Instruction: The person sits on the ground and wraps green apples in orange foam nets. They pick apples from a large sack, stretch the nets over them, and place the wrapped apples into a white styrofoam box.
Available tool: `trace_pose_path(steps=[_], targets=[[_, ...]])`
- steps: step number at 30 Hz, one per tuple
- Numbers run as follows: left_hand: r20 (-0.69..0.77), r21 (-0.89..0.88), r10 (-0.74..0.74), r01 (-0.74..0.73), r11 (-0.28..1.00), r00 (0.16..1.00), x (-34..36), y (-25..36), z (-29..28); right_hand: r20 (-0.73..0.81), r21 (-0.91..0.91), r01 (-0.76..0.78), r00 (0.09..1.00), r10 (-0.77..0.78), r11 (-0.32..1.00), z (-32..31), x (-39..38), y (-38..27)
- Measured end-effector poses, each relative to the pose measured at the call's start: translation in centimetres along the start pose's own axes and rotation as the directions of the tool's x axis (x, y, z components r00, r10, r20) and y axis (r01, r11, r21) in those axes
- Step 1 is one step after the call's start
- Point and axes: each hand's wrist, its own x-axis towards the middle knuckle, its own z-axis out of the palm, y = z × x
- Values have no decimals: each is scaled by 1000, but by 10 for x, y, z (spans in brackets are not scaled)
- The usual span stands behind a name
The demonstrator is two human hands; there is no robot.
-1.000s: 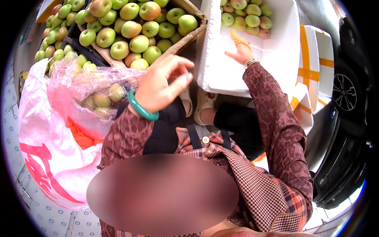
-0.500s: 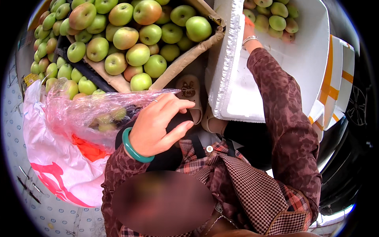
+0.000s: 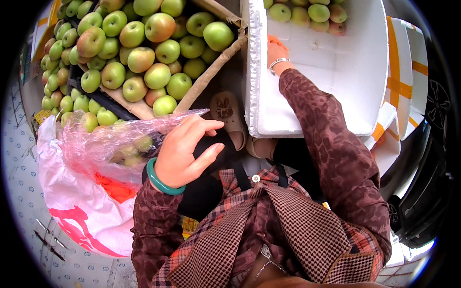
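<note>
In the head view, the left hand point(image 3: 185, 156) is at nine o'clock, half-curled, thumb apart from fingers, with nothing seen in it; the right hand point(image 3: 276, 52) is at one o'clock, inside the white foam box point(image 3: 355, 86); an orange piece point(image 3: 277, 42) shows at its fingers, but I cannot tell whether they grip it; green-red apples point(image 3: 319, 13) lie beyond; the cardboard carton point(image 3: 212, 72) at eleven holds others.

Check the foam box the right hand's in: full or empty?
Part-filled: the foam box has apples toward its far end, white bottom showing elsewhere.
</note>
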Motion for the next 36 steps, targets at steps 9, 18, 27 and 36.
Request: trace_pose_path(steps=[9,18,27,36], targets=[[-23,50,22,-21,999,999,-2,-1,10,249,-172,6,968,37,985,10,-47,-15],[-133,51,106,-100,994,985,2,0,19,-453,590,250,889,58,768,-47,-88,13],[-116,-572,316,-324,754,942,17,21,55,-614,623,671,738,-280,402,-139,-291,-86],[86,-957,84,59,285,993,-39,13,147,-605,308,576,732,-312,757,-97,-378,-87]])
